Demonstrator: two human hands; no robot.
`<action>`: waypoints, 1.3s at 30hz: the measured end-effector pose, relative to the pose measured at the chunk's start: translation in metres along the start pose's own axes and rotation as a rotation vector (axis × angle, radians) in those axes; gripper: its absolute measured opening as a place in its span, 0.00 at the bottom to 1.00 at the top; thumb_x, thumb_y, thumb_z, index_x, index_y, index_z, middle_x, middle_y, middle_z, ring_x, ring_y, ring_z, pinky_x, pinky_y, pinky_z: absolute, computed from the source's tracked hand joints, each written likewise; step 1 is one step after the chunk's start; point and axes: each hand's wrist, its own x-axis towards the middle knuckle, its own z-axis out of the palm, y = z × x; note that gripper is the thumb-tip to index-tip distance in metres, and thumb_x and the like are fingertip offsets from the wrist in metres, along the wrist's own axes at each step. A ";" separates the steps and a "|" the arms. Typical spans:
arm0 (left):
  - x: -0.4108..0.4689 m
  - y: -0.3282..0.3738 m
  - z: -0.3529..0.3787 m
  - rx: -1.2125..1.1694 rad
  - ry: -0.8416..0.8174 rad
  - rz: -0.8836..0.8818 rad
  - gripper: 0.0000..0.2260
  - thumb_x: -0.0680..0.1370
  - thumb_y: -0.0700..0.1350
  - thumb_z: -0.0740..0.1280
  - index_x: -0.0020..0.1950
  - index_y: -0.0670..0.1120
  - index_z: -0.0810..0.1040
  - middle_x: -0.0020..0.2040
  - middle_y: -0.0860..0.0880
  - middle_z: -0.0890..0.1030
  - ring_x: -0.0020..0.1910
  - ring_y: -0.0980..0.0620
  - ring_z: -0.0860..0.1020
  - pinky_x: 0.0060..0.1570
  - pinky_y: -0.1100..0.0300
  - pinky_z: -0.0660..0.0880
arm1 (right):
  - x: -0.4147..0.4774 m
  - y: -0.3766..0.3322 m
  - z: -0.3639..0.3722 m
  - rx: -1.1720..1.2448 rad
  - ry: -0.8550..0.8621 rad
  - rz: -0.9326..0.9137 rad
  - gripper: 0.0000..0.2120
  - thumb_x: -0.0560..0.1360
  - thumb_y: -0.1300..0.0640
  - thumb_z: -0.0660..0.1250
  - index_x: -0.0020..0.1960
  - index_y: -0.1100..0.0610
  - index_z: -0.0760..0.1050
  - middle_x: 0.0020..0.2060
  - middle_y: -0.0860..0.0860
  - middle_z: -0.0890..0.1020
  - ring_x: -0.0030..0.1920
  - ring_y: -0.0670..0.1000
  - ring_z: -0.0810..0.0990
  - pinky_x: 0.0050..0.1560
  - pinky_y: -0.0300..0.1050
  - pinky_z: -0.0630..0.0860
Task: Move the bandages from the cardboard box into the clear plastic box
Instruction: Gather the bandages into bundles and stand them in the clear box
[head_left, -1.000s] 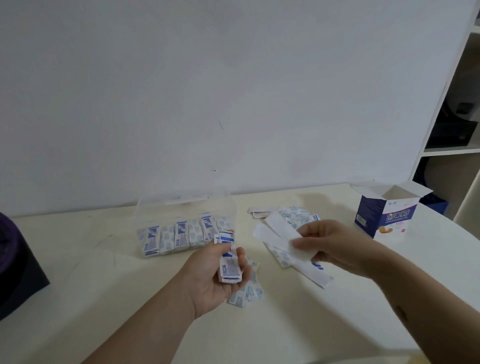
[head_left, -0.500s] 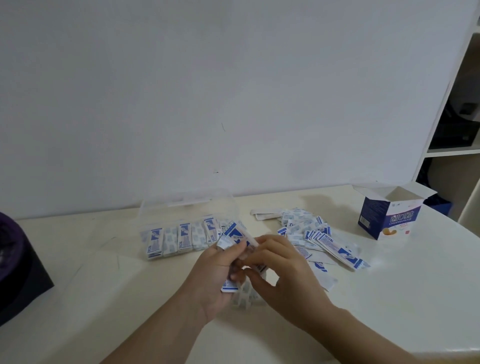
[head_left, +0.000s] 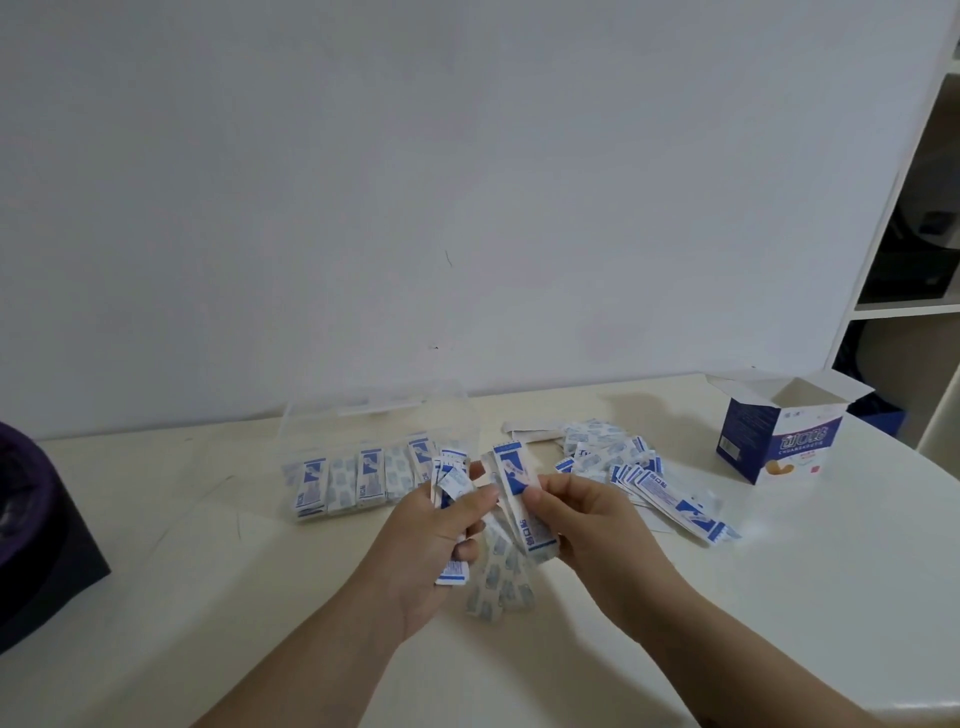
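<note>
My left hand (head_left: 434, 535) grips a small stack of blue-and-white bandages (head_left: 451, 480) just in front of the clear plastic box (head_left: 374, 415), which holds a row of bandage bundles (head_left: 358, 480). My right hand (head_left: 582, 519) pinches a second bunch of bandages (head_left: 517, 493) beside the left one. A loose pile of bandages (head_left: 639, 473) lies on the table to the right. The open blue-and-white cardboard box (head_left: 779, 431) stands upright at the far right. A few bandages (head_left: 501, 587) lie under my hands.
A dark purple and black object (head_left: 31, 525) sits at the table's left edge. The white wall rises right behind the table (head_left: 208, 597). A white shelf unit (head_left: 914, 306) stands at the right. The table's curved edge runs along the right front.
My right hand dropped the long white strips, came over to my left hand and took a bunch of bandages. Both hands have lifted slightly and now hold separate bunches.
</note>
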 end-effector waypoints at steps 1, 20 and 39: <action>0.001 -0.001 -0.001 0.019 0.004 -0.007 0.08 0.75 0.36 0.68 0.53 0.44 0.78 0.30 0.52 0.75 0.25 0.59 0.67 0.22 0.68 0.63 | 0.000 0.000 0.000 0.038 -0.015 0.017 0.08 0.77 0.63 0.63 0.50 0.64 0.79 0.44 0.62 0.83 0.41 0.54 0.80 0.47 0.49 0.79; 0.008 -0.006 -0.026 0.986 0.124 0.186 0.31 0.70 0.59 0.70 0.69 0.51 0.66 0.57 0.53 0.77 0.50 0.60 0.75 0.45 0.65 0.68 | 0.002 0.015 -0.009 -0.979 -0.003 -0.057 0.07 0.74 0.49 0.67 0.39 0.49 0.75 0.35 0.44 0.80 0.34 0.40 0.75 0.33 0.31 0.69; 0.006 0.018 -0.009 -0.493 0.074 -0.204 0.05 0.78 0.41 0.63 0.50 0.41 0.76 0.28 0.49 0.70 0.30 0.53 0.70 0.36 0.58 0.77 | 0.011 -0.018 -0.060 -1.312 0.118 -0.116 0.06 0.71 0.46 0.69 0.45 0.47 0.75 0.42 0.42 0.79 0.45 0.44 0.76 0.44 0.38 0.70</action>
